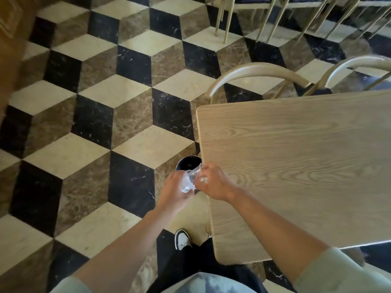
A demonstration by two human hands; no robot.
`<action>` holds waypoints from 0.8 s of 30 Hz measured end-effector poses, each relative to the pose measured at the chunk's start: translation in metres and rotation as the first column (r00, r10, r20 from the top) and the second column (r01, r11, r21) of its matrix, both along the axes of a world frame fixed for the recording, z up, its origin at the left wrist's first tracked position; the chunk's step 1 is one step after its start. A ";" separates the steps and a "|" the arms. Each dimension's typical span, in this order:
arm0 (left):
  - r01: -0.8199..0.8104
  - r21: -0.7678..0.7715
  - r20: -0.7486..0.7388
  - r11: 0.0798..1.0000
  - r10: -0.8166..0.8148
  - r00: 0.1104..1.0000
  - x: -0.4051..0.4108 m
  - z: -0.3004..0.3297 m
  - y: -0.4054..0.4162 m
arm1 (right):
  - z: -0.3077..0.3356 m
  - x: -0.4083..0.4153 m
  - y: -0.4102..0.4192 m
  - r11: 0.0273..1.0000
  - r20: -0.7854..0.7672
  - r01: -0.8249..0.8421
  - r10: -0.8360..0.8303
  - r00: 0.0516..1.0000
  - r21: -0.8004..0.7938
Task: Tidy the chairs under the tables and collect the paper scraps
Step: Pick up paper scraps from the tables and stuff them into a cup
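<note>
Both hands' grips clamped on clear scrap point(189, 180), left hand point(174, 192), right hand point(212, 182), scrap's long axis tilted up-right, beside table point(296, 166).

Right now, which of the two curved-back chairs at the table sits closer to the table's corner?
The left curved-back wooden chair: its arch stands at the light wooden table's corner; the other sits farther right.

A small crumpled scrap of clear, shiny wrapper point(189, 180) is up in the air beside the corner of the light wooden table point(296, 166). Two pale wooden chairs with round curved backs point(254, 74) point(357, 64) sit at the far side of the table, pushed in close to it.
</note>
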State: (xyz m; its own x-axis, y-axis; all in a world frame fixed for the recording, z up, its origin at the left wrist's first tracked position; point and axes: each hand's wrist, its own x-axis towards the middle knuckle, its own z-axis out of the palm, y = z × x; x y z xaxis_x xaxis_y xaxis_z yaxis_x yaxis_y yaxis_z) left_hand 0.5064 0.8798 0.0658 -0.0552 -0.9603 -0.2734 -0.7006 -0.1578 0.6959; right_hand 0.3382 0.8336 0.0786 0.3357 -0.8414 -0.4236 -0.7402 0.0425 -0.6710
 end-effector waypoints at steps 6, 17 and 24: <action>0.153 0.024 0.114 0.988 -0.155 0.981 -0.020 0.012 -0.009 | 0.002 -0.017 -0.005 0.972 -0.223 -0.235 0.230 0.947 0.005; 0.330 -0.016 0.166 0.944 -0.323 0.932 -0.085 0.021 -0.029 | 0.009 -0.072 0.015 0.986 0.003 -0.086 0.086 0.996 0.142; 0.292 0.181 -0.170 0.939 -0.263 0.950 -0.120 0.010 -0.035 | 0.004 -0.135 0.041 0.944 0.282 0.328 -0.305 0.910 -0.037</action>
State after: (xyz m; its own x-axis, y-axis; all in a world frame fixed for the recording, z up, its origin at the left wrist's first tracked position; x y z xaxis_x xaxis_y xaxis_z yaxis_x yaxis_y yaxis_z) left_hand 0.3864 0.8444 0.0760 -0.3638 -0.8265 -0.4297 -0.6337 -0.1185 0.7645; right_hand 0.2028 0.8746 0.0829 0.1370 -0.9500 -0.2806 -0.4885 0.1816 -0.8535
